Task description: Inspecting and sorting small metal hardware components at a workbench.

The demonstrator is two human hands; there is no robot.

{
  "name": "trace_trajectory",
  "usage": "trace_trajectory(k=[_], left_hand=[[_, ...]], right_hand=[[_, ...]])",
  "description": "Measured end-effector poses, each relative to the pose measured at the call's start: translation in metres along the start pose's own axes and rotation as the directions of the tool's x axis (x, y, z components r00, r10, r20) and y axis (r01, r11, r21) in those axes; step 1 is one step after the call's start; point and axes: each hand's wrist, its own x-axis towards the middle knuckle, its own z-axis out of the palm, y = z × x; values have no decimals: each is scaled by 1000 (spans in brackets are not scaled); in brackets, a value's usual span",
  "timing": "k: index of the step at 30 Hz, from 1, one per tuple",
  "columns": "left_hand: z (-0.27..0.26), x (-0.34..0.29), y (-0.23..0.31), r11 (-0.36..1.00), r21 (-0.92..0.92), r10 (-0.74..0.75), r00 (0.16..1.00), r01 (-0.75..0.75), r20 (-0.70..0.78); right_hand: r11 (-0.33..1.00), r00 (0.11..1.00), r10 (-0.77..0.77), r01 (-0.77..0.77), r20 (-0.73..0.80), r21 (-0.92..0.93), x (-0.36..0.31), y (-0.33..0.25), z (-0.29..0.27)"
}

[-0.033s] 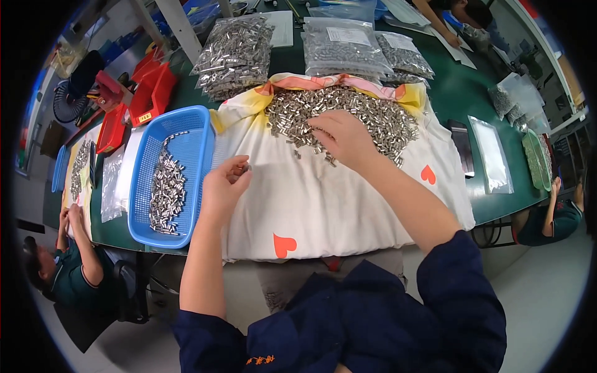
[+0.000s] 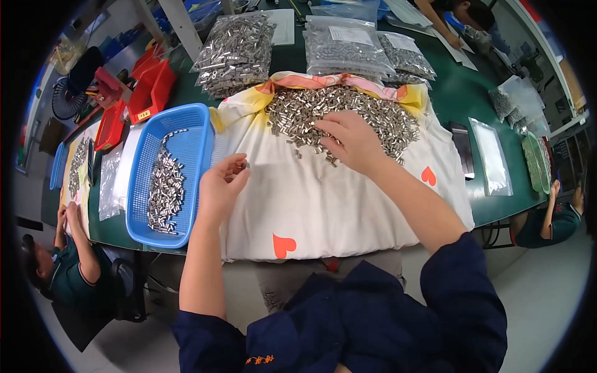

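Note:
A wide pile of short, shiny metal sleeves [image 2: 385,127] lies on a white cloth [image 2: 292,211] with red hearts and a yellow and pink rolled edge. My right hand [image 2: 356,144] is over the near side of the pile, thumb and forefinger apart, fingertips at the sleeves. My left hand [image 2: 221,186] hovers above the cloth's left part, beside the blue basket [image 2: 202,158]. Its fingers are curled in toward the thumb, and a small grey bit shows at the tips, too small to name. Inside the basket lies a heap of loose metal sleeves [image 2: 166,193].
Bulging clear bags of metal parts [image 2: 233,53] stand behind the cloth, with more bags [image 2: 342,46] to their right. Red bins [image 2: 151,93] are at the far left. A dark flat object [image 2: 461,149] and a clear bag [image 2: 491,155] lie right. Other people work around the table.
My right hand has shifted slightly to the right over the pile, its thumb and forefinger a little farther apart. My left hand has moved very slightly left.

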Motion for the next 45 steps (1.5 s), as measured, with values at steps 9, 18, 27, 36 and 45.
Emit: trace_trajectory(k=[9, 18, 27, 36, 45], left_hand=[[10, -8, -2, 596, -765, -137, 969, 245, 204], [19, -26, 0, 342, -881, -144, 945, 326, 294], [30, -27, -7, 340, -890, -121, 952, 305, 280], [48, 2, 4, 311, -873, -6, 919, 376, 394], [53, 0, -9, 528, -758, -38, 902, 383, 430]], right_hand=[[951, 943, -77, 167, 324, -259, 4, 8, 6], [945, 983, -183, 180, 15, -274, 57, 32, 33], [987, 974, -33, 68, 223, -149, 11, -42, 43], [999, 999, -45, 45, -11, -28, -8, -40, 45], [994, 999, 51, -49, 12, -102, -7, -40, 55]])
